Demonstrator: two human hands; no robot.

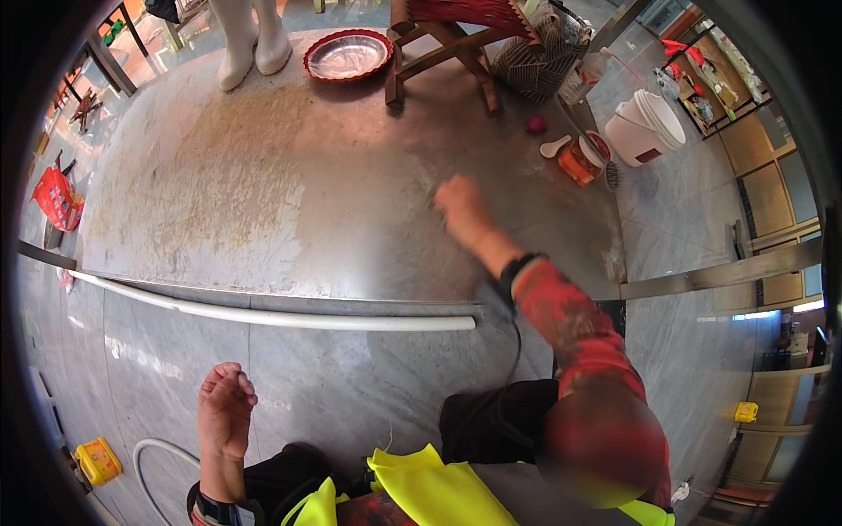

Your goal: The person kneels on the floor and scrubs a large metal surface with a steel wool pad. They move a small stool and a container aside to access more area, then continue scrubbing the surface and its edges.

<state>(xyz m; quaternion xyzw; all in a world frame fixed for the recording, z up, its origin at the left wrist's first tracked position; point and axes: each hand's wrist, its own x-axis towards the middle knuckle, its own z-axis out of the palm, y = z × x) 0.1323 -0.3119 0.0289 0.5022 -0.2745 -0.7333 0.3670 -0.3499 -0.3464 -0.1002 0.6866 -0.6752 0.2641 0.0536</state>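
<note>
A low platform (pixel 263 197) with a scuffed, worn metal-like surface lies before me. My right hand (pixel 460 204) is over its right half, blurred, with the fingers curled; whether it holds anything cannot be told. My left hand (pixel 227 401) is raised above the grey tiled floor at the lower left, fingers bent together, and nothing shows clearly in it. A white pipe (pixel 329 321) lies along the platform's near edge, between the two hands. Beyond my right hand are a jar with orange contents (pixel 580 164), a white spoon (pixel 554 147) and a small magenta ball-like thing (pixel 536 124).
At the far edge stand a folding wooden stool (pixel 454 52), a red-rimmed tray (pixel 348 56) and a person's white boots (pixel 253 52). A white bucket (pixel 641 128) is at the right. Yellow containers (pixel 99 461) and a pale hose (pixel 148 470) lie on the floor.
</note>
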